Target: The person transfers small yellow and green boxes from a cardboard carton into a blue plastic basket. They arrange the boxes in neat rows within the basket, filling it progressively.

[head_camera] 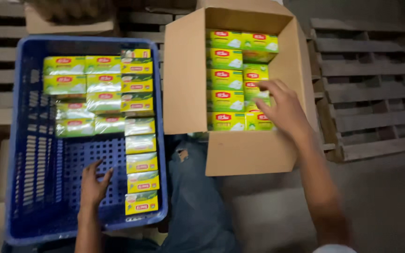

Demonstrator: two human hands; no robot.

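Jeans-clad knee (198,197) sat closest to cam, bottom centre, betw. crate and carton.

Far left: blue plastic crate (29,187) w/ perforated floor, partly filled. Green-yellow small boxes (99,89) were packed in rows across its upper part; a single column of the same boxes (140,161) ran down its right wall to approx. the near end. Left hand (93,185) lay inside the crate on bare floor, fingers spread, released, gripping nothing, just beside that column but apart from it.

Centre-right: open cardboard carton (233,152), flaps up, w/ more green-yellow boxes (225,77) stacked inside in two columns. Right hand (282,110) was over the carton's right column, fingers loosely open and down on the boxes; motion blur, so can't tell whether it actually grasped one.

Far right: wooden pallets (371,89) on floor.
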